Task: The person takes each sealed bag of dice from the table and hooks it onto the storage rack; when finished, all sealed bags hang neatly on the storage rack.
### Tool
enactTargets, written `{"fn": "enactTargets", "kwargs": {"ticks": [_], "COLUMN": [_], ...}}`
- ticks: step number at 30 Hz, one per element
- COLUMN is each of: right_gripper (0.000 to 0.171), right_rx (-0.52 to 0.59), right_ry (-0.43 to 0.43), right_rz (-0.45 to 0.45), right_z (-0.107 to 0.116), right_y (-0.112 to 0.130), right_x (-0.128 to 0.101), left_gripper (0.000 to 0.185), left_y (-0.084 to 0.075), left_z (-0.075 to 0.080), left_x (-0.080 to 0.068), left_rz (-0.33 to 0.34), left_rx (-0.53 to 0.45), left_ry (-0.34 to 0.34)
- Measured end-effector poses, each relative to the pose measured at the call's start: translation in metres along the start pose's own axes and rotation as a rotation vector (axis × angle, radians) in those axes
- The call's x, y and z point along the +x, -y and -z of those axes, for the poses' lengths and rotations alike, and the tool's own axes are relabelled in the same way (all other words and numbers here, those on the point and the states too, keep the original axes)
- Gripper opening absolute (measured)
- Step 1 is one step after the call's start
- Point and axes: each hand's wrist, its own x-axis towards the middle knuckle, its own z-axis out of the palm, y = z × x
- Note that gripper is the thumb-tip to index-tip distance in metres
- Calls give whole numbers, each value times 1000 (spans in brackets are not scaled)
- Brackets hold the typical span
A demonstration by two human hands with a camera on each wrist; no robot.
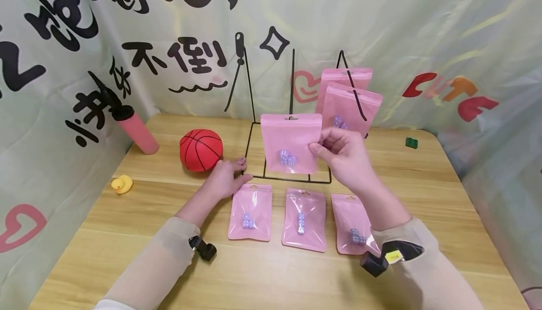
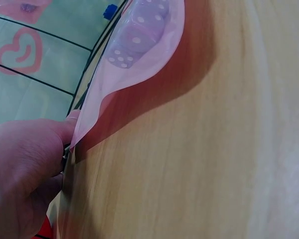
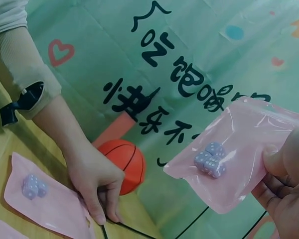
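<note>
My right hand [image 1: 345,157] pinches a pink zip bag [image 1: 275,136] by its right edge, thumb in front. Purple dice [image 3: 211,160] show through its clear face. The bag is upright, its hang hole overlapping the middle prong of a black wire display rack [image 1: 292,84] in the head view. My left hand [image 1: 224,178] grips the rack's front left base corner between thumb and fingers. Two pink bags [image 1: 353,105] hang on the rack's right prong. In front lie three more pink dice bags, left [image 1: 251,209], middle [image 1: 304,239] and right [image 1: 347,213].
A red toy basketball [image 1: 201,150] sits beside my left hand. Farther left stand a pink bottle [image 1: 139,131] with a black top and a yellow rubber duck [image 1: 122,184]. A green toy brick [image 1: 411,142] lies at the back right. A printed curtain [image 1: 381,18] encloses the table.
</note>
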Motion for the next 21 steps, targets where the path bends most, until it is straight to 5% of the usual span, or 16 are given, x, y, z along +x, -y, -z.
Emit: {"fn": "enactTargets", "kwargs": {"ticks": [21], "right_gripper": [9], "right_rx": [4], "right_ry": [-136], "right_rz": [-33], "right_z": [-11], "right_y": [-21], "right_x": [35], "left_gripper": [51], "left_y": [-1], "left_z": [3], "left_x": [0], "left_rz": [11], "left_rx": [-15], "left_ry": [14]}}
